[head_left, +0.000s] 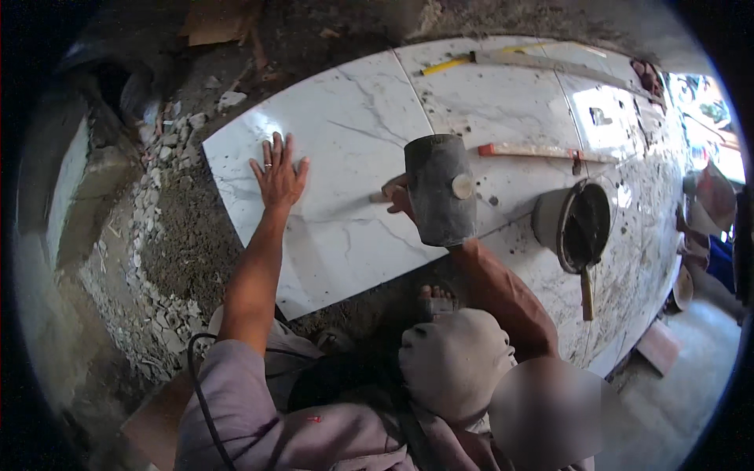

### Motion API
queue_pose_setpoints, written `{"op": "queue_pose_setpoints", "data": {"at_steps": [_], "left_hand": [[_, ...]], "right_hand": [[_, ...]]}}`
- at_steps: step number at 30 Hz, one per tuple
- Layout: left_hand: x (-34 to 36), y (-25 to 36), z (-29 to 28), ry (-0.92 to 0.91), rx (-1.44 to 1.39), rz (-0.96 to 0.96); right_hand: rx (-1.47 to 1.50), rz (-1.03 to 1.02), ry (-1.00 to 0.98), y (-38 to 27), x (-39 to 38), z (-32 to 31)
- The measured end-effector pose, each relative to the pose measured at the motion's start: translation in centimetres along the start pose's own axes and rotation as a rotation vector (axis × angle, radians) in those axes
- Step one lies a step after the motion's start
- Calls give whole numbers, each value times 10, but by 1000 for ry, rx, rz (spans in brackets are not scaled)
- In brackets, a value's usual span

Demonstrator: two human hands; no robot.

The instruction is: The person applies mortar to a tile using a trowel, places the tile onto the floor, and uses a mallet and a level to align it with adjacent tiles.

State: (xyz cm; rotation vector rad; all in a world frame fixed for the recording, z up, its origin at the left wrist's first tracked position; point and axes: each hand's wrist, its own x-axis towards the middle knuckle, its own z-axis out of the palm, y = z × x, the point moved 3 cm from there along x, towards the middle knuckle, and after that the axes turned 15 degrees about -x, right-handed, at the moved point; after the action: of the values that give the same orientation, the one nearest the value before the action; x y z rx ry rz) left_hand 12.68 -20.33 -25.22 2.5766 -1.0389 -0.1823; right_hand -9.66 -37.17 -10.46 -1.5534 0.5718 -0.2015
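Observation:
My left hand (pixel 280 177) lies flat with fingers spread on a large white marble-patterned tile (pixel 338 259); a ring shows on one finger. A black rubber mallet (pixel 440 212) is held above the tile's right part by my right hand (pixel 400 198). Its fingers wrap round the wooden handle, and the mallet's head hides much of the hand. Whether the head touches the tile I cannot tell. To the right stands a bucket (pixel 547 220) with dark grey wet mix inside, and a wooden-handled tool (pixel 587 294) leans out over its near rim.
A red-ended level-like bar (pixel 542 151) lies on the mortar-spattered tiles beyond the bucket. Farther back are a long straight bar (pixel 561 65) and a yellow strip (pixel 448 65). Rubble (pixel 169 153) and dark loose mortar (pixel 184 243) border the tile's left edge. My bare foot (pixel 437 298) is near its front edge.

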Motion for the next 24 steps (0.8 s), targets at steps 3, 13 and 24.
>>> {"op": "queue_pose_setpoints", "data": {"at_steps": [3,13,24], "left_hand": [[-4,-12,-5,-26,-51,17],[-81,-2,-24,-412,-175,-420],[-97,-10,-47,-413,-208,-579]], "right_hand": [[-323,-72,-95,-49,-4,7],[-121,-104,-166,12,29,17],[-633,-327,83,-70,118,62]]}}
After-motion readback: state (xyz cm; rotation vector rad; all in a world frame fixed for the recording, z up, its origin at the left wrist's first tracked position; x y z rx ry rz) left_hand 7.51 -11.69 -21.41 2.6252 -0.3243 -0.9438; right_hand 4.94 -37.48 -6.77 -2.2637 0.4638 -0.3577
